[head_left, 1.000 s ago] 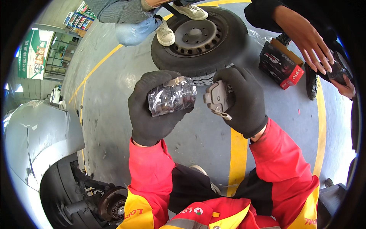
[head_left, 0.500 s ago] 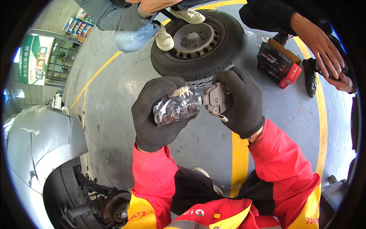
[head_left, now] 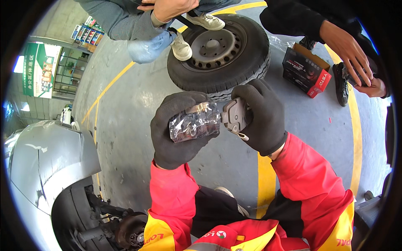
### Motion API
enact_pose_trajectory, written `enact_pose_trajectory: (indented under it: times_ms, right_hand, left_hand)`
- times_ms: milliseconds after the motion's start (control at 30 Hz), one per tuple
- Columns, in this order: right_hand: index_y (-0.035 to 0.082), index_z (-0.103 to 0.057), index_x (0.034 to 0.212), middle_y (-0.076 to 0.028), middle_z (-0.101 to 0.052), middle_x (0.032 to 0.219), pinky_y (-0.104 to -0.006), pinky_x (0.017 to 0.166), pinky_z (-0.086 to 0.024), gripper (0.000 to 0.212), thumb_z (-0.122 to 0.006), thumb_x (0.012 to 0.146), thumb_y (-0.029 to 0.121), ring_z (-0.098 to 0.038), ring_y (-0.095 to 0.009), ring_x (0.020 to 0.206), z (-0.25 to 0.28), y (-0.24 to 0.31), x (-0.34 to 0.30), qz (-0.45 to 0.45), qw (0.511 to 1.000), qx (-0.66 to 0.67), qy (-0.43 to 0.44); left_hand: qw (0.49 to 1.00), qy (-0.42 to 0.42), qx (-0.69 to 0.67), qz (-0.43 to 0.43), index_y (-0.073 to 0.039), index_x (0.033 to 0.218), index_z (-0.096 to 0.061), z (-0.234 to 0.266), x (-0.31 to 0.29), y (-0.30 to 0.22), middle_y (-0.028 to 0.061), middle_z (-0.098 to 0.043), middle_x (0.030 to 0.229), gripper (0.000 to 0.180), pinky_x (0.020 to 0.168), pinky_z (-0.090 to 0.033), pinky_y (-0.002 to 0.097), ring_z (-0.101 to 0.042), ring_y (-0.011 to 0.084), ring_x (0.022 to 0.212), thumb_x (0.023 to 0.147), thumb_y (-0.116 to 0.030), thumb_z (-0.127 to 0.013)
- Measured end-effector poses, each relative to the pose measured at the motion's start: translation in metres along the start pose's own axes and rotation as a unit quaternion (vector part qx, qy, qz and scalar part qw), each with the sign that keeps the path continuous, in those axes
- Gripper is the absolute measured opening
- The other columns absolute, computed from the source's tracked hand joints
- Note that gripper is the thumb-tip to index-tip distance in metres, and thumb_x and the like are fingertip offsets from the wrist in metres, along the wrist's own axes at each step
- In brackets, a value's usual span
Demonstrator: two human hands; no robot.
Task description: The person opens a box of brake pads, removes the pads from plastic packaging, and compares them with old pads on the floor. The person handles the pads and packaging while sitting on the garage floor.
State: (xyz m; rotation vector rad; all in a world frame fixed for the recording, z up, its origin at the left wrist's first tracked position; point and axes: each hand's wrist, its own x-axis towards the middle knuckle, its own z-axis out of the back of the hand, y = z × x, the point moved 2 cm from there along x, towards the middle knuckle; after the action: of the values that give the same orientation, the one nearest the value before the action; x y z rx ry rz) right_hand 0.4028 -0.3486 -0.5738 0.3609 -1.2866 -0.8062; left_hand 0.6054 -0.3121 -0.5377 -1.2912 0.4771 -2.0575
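My left hand [head_left: 173, 129], in a black glove, is wrapped round a clear plastic-wrapped pack of brake pads [head_left: 194, 125], dark inside the shiny film. Close beside it, my black-gloved right hand [head_left: 264, 117] grips a grey-brown brake pad [head_left: 234, 115] with a small metal tab at its lower edge. The two things are held side by side at about the same height, their near ends almost meeting. My right fingers hide the far end of the brake pad.
Beyond my hands a wheel with its tyre [head_left: 251, 54] lies on the floor, a person's shoe against it. An open black and red box [head_left: 305, 69] stands to the right by another person's hands [head_left: 349, 54]. A silver car [head_left: 54, 154] with an exposed brake disc [head_left: 130, 230] is at left.
The view has shifted slightly. Both hands keep their holds, and the pack and the brake pad stay side by side with little change.
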Motion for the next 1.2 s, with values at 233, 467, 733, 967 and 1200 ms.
enact_pose_trajectory:
  times_ms: [233, 467, 733, 967, 1200]
  right_hand:
    - [0.010, -0.066, 0.099, -0.010, -0.063, 0.086, -0.0451, 0.066, -0.051, 0.034, -0.079, 0.068, 0.006, -0.064, -0.036, 0.082, 0.002, -0.003, -0.003, -0.002, 1.000, -0.011, 0.012]
    - [0.008, -0.061, 0.106, -0.018, -0.069, 0.098, -0.0506, 0.076, -0.053, 0.029, -0.076, 0.084, 0.021, -0.067, -0.043, 0.093, -0.053, -0.057, -0.053, -0.115, 0.980, 0.004, 0.163]
    - [0.008, -0.066, 0.117, -0.021, -0.070, 0.121, -0.0473, 0.092, -0.054, 0.037, -0.062, 0.099, 0.040, -0.065, -0.041, 0.116, -0.076, -0.198, -0.277, -0.494, 0.745, -0.220, 0.391]
    - [0.012, -0.058, 0.141, -0.020, -0.062, 0.136, -0.0455, 0.110, -0.046, 0.069, -0.075, 0.088, 0.052, -0.058, -0.039, 0.128, -0.121, -0.164, -0.231, -0.436, 0.783, -0.297, 0.329]
    - [0.001, -0.062, 0.127, -0.019, -0.069, 0.113, -0.0373, 0.086, -0.053, 0.052, -0.063, 0.102, 0.047, -0.069, -0.029, 0.100, -0.111, -0.026, -0.014, -0.263, 0.936, 0.173, 0.157]
  left_hand:
    - [0.999, -0.025, -0.022, 0.008, -0.003, 0.128, -0.055, -0.008, 0.000, 0.004, 0.0203, -0.068, 0.119, 0.081, 0.092, -0.060, 0.0420, -0.070, 0.0293, 0.107, 0.057, 0.007, -0.094]
    - [0.891, -0.145, -0.335, 0.271, 0.000, 0.132, -0.054, 0.009, -0.011, 0.023, 0.0150, -0.070, 0.118, 0.084, 0.095, -0.059, 0.0408, -0.071, 0.0263, 0.108, 0.060, -0.004, -0.097]
    - [0.710, -0.318, -0.455, 0.433, -0.006, 0.118, -0.069, 0.017, -0.043, 0.054, 0.0220, -0.074, 0.108, 0.064, 0.091, -0.058, 0.0545, -0.072, 0.0405, 0.101, 0.103, -0.063, -0.044]
    - [0.661, -0.332, -0.509, 0.440, -0.011, 0.115, -0.070, 0.021, -0.047, 0.099, 0.0154, -0.075, 0.106, 0.060, 0.089, -0.058, 0.0517, -0.072, 0.0353, 0.097, 0.101, -0.065, -0.050]
    - [0.682, -0.385, -0.447, 0.433, -0.003, 0.126, -0.066, -0.014, -0.038, 0.120, 0.0112, -0.072, 0.115, 0.052, 0.092, -0.059, 0.0390, -0.070, 0.0268, 0.103, 0.106, -0.050, -0.057]
